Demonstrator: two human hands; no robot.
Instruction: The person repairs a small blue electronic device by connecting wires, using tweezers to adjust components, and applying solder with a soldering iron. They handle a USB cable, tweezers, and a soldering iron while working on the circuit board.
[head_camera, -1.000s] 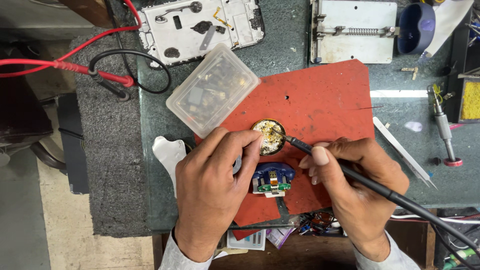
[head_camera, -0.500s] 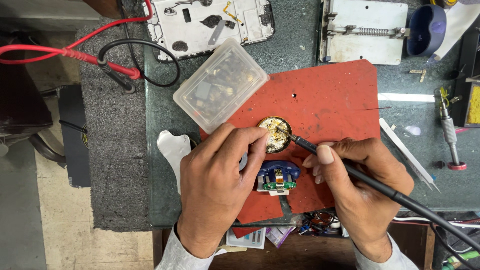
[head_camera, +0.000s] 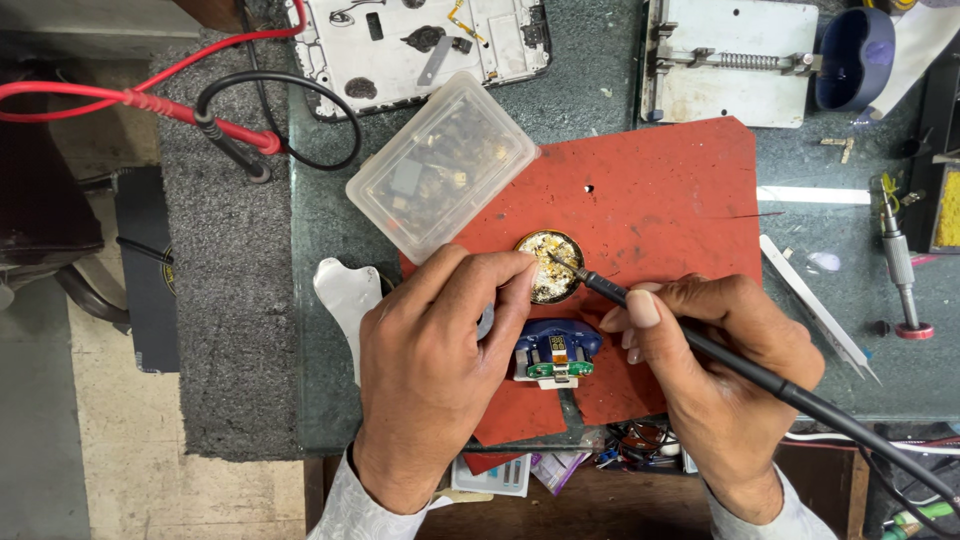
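My right hand (head_camera: 725, 355) grips a black soldering iron (head_camera: 640, 305) like a pen, its cable running off to the lower right. The iron's tip rests in a small round tin of yellowish flux (head_camera: 550, 265) on the red mat (head_camera: 670, 200). My left hand (head_camera: 430, 360) lies on the mat with its fingertips against the tin's left rim. Between the two hands sits a small blue part with a green circuit board (head_camera: 555, 355); the left fingers touch its left side.
A clear plastic box of small parts (head_camera: 440, 165) lies at the mat's upper left corner. An opened white phone frame (head_camera: 420, 45) and a metal board holder (head_camera: 735, 65) sit at the back. Red and black probe leads (head_camera: 200, 115) are left; tweezers (head_camera: 815, 310) and a screwdriver (head_camera: 900, 270) right.
The iron's tip has stayed at the flux tin and both hands have kept their grip; only the camera view has shifted slightly.
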